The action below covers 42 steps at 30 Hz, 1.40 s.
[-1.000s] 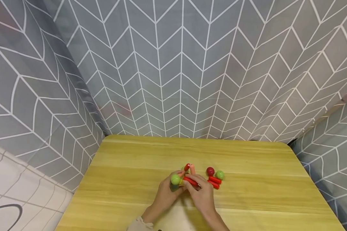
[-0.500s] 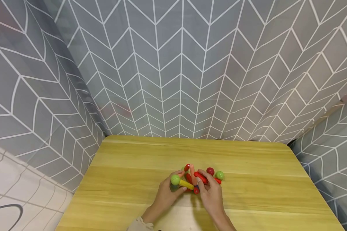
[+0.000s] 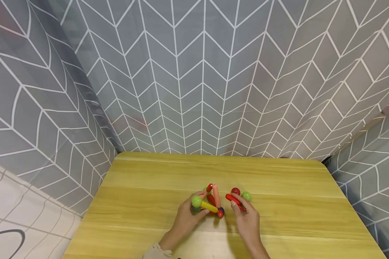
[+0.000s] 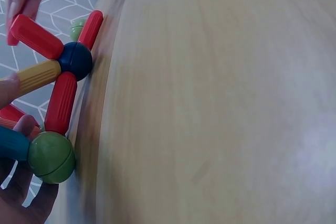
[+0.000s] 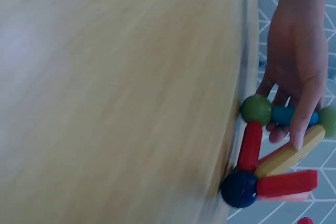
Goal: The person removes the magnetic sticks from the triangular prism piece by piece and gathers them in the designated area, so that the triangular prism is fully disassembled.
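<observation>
"Head view?"
"Left hand [image 3: 185, 217] grips the ball-and-rod frame [image 3: 211, 199] over the table [image 3: 142, 190]; right hand [image 3: 247, 220] pinches a red rod [image 3: 232, 198] beside it."
"Left wrist?"
"Navy ball [image 4: 76, 61] joins yellow rod [image 4: 39, 78], other red rods [image 4: 61, 103]."
"Right wrist?"
"Left thumb touches that yellow rod."

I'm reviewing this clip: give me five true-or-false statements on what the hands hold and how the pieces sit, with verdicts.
1. The left hand holds a frame of coloured, plastic-looking rods and balls. True.

2. The right hand holds nothing. False: it pinches a short, red, plastic-looking rod.

3. In the left wrist view, a ribbed red rod links a glossy dark blue ball and a glossy green ball. True.

4. The loose, shiny dark red ball sits left of the left hand. False: it is over by the right hand, near a light green ball.

5. The ribbed yellow rod meets the dark blue ball. True.
</observation>
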Tool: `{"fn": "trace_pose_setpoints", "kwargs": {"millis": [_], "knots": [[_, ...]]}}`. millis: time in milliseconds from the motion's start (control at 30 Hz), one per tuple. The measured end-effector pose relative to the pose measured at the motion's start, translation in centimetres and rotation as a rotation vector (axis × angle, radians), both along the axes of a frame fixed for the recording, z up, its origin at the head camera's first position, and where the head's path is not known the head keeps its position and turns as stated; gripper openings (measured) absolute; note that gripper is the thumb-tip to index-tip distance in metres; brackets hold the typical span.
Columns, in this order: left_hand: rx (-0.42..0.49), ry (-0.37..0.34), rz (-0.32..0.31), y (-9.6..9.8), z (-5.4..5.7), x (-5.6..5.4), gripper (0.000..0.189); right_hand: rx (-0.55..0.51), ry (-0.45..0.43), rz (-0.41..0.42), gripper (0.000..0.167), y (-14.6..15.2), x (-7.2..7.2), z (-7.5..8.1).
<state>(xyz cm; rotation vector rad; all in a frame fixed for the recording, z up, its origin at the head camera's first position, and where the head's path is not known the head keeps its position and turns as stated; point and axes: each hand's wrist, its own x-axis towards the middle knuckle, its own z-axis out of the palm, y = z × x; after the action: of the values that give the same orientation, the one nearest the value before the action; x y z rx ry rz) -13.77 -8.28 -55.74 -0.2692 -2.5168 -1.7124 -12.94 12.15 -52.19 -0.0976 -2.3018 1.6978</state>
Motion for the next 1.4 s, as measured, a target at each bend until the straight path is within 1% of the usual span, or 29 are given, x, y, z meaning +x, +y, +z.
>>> {"fn": "trace_pose_setpoints", "kwargs": {"millis": [133,267,333,467,767,1033,1400], "knots": [[0.006,-0.009,0.022,0.1,-0.1,0.0,0.059,-0.020,-0.034,-0.004,0.026,0.7,0.3,-0.4],[0.014,-0.010,0.045,0.2,-0.1,0.0,0.058,-0.062,-0.087,-0.040,0.024,1.1,0.5,-1.1],[0.015,-0.008,0.050,0.2,0.0,0.0,0.058,-0.066,-0.119,-0.059,0.024,1.3,0.6,-1.3],[0.013,-0.007,0.054,0.2,0.1,-0.1,0.058,-0.069,-0.171,-0.069,0.024,1.7,0.7,-1.7],[0.013,0.005,0.047,0.2,0.1,-0.3,0.058,-0.045,-0.212,-0.045,0.024,2.5,0.4,-3.0],[0.020,-0.028,0.048,0.4,0.1,-0.3,0.058,0.071,-0.236,-0.063,0.024,3.2,0.6,-4.0],[0.024,-0.017,0.042,0.2,0.0,-0.4,0.058,0.076,-0.246,-0.094,0.028,3.6,0.5,-4.8]]}}
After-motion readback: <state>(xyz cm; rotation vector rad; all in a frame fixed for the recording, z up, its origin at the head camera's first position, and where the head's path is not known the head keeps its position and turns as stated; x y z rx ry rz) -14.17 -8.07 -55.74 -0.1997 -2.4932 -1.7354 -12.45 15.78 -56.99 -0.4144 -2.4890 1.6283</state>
